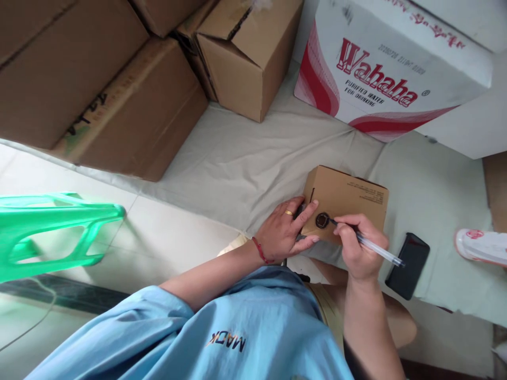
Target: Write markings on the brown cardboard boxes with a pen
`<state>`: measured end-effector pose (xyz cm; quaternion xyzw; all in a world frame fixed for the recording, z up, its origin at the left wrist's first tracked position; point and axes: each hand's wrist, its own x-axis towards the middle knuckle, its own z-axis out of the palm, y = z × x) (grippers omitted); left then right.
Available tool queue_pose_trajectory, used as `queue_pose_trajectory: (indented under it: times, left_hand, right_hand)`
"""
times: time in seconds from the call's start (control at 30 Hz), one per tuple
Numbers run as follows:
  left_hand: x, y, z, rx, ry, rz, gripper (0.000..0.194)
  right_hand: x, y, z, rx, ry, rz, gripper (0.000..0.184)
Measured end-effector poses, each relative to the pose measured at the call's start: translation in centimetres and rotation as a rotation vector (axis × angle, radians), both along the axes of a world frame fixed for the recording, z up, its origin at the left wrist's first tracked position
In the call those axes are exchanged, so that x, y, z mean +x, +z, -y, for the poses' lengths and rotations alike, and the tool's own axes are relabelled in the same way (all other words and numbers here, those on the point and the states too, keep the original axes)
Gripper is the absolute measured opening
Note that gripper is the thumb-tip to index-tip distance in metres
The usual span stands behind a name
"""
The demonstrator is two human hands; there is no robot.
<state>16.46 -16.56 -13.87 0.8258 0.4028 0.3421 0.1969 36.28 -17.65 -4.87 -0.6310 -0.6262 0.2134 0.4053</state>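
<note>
A small brown cardboard box (348, 190) lies on the cloth-covered surface close to my body, with small print on its top. On its top is a round dark mark (322, 220) with a brown centre. My left hand (287, 227) rests on the box's left side, fingers spread around the mark, a ring and a red string bracelet showing. In my right hand (359, 245) is a pen (378, 249) with a clear barrel, its tip at the edge of the dark mark.
A black phone (407, 265) lies right of the box, with a white and red container (481, 246) farther right. Large cardboard boxes (138, 111) stand at the back left, and a white Wahaha carton (388, 68) at the back right. A green plastic stool (59, 229) is at the left.
</note>
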Motion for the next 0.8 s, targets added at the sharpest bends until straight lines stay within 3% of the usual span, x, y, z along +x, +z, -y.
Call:
queue_pose_trajectory:
  times: [0.53,0.8]
  left_hand:
    - [-0.02,-0.28,-0.03,-0.021,0.000,-0.003,0.084]
    - [-0.13,-0.37,-0.04,-0.033,-0.010,0.006,0.085]
  right_hand:
    - [0.95,-0.48,-0.36,0.015,0.017,0.121,0.016]
    - [1.12,0.08,-0.07,0.027,0.124,0.122,0.020]
